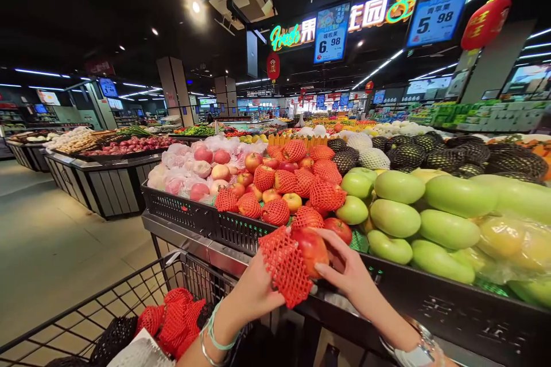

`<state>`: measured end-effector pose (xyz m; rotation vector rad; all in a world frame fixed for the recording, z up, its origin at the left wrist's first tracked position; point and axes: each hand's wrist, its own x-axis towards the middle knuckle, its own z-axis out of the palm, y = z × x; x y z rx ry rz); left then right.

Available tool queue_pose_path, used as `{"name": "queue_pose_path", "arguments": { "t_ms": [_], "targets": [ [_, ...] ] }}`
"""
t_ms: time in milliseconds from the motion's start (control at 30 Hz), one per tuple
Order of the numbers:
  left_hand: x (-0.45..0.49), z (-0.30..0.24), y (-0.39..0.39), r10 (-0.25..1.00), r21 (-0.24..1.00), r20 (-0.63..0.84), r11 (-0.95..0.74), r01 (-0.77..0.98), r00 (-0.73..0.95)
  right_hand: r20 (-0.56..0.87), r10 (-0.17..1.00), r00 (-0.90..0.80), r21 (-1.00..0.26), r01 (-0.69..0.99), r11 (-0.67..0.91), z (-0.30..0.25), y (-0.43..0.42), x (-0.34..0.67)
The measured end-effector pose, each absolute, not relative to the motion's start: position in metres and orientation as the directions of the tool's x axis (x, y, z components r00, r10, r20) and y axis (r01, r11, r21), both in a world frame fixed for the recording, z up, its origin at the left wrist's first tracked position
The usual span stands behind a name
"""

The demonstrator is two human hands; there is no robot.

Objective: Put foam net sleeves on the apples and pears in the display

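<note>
Both hands grasp one round red apple [313, 249] above the black crate edge [241, 233]: the left hand [253, 292] clenches its orange foam net sleeve [284, 266], the right hand [344, 266] the bare fruit. The sleeve's open end points right, long axis roughly level. One wire shopping cart [86, 321] below holds several netted fruits [174, 318]; their exact count is unclear.
</note>
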<state>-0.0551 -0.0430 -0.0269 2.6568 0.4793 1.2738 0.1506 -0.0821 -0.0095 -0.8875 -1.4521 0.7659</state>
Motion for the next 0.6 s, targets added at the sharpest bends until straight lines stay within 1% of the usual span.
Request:
{"name": "queue_pose_path", "arguments": {
  "t_ms": [33,100,167,267,333,433,500,533,567,600],
  "targets": [
    [-0.054,-0.025,-0.046,0.37,0.285,0.711,-0.929,0.236,0.598,0.498,0.865,-0.067,-0.86,0.09,0.502,-0.009,-0.084,0.149],
    [-0.05,-0.022,-0.05,0.444,0.357,0.675,-0.895,0.266,0.589,0.492,0.85,-0.189,-0.858,0.059,0.51,-0.009,-0.088,0.147],
    [-0.044,-0.022,-0.053,0.524,0.45,0.648,-0.849,0.278,0.552,0.461,0.854,-0.243,-0.88,0.004,0.476,-0.01,-0.091,0.146],
    [-0.036,-0.023,-0.058,0.61,0.526,0.618,-0.79,0.315,0.496,0.398,0.896,-0.198,-0.917,-0.05,0.396,-0.016,-0.092,0.143],
    [-0.034,-0.024,-0.063,0.639,0.529,0.61,-0.769,0.359,0.469,0.371,0.917,-0.146,-0.928,-0.057,0.367,-0.024,-0.091,0.137],
    [-0.034,-0.025,-0.067,0.654,0.512,0.622,-0.755,0.408,0.43,0.375,0.921,-0.109,-0.927,-0.034,0.374,-0.038,-0.092,0.129],
    [-0.033,-0.027,-0.064,0.659,0.522,0.636,-0.75,0.406,0.402,0.434,0.897,-0.087,-0.896,0.062,0.439,-0.044,-0.093,0.126],
    [-0.033,-0.029,-0.061,0.663,0.536,0.643,-0.747,0.393,0.384,0.502,0.863,-0.053,-0.848,0.167,0.503,-0.045,-0.092,0.127],
    [-0.031,-0.032,-0.056,0.67,0.558,0.651,-0.741,0.374,0.358,0.597,0.803,-0.006,-0.761,0.315,0.568,-0.044,-0.09,0.129],
    [-0.029,-0.035,-0.049,0.684,0.588,0.656,-0.728,0.353,0.319,0.701,0.712,0.037,-0.634,0.489,0.599,-0.04,-0.086,0.133]
  ]
}}
